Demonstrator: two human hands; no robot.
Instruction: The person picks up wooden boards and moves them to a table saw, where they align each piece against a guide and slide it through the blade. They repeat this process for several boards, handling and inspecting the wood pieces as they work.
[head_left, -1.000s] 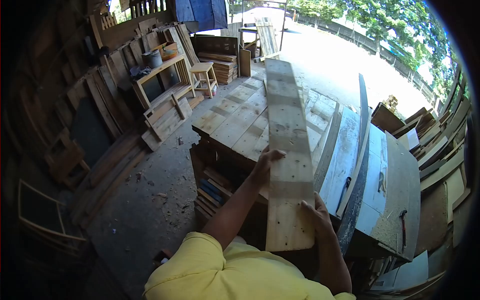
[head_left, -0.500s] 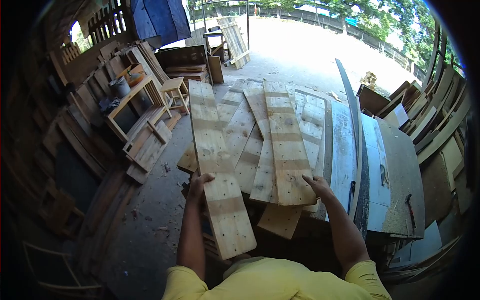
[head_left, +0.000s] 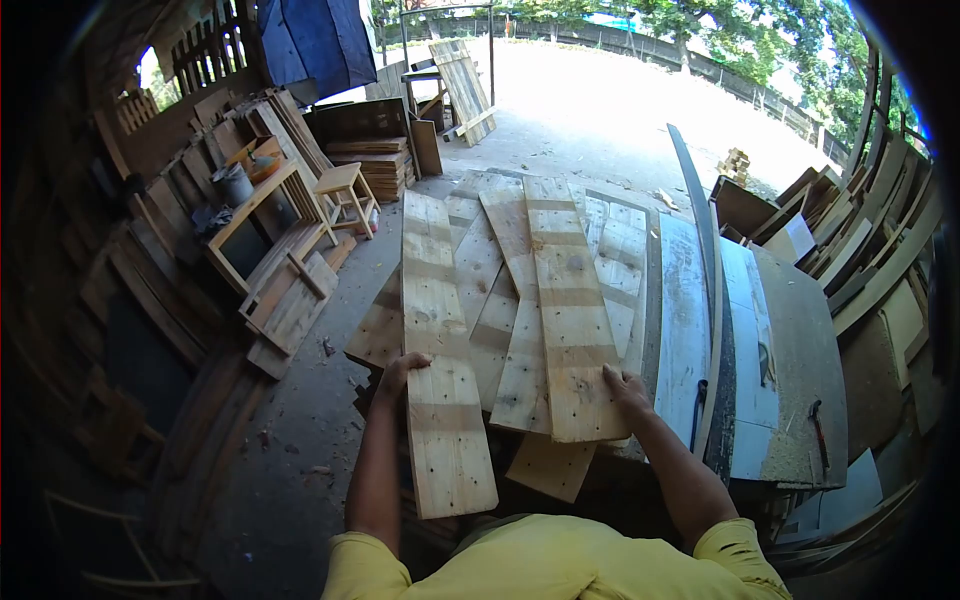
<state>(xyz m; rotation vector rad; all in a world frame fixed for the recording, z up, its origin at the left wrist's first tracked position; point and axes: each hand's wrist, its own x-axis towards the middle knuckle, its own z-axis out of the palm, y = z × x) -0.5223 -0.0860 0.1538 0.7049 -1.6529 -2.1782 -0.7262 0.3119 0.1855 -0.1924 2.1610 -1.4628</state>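
Observation:
My left hand (head_left: 398, 378) is closed round the left edge of a long pale wooden plank (head_left: 440, 350), thumb on its top face. Darker bands cross this plank, and small nail holes dot it. Its near end reaches close to my body. My right hand (head_left: 628, 394) grips the right edge of a second banded plank (head_left: 572, 300), close to its near end. The fingers of both hands are hidden beneath the wood. Between and under these two lie several loose, overlapping planks (head_left: 515, 375), with another board end (head_left: 550, 466) sticking out below.
Right of the planks, a worktop (head_left: 810, 350) carries a long dark strip (head_left: 712, 300) and a hammer (head_left: 820, 430). Leaning boards (head_left: 880, 240) line the right side. A small stool (head_left: 343, 190) and a wooden frame bench (head_left: 265, 205) stand on the left.
The plank in my left hand has swung straighter, its far end moving right and its near end slightly left. The plank at my right hand has slid a little nearer to me.

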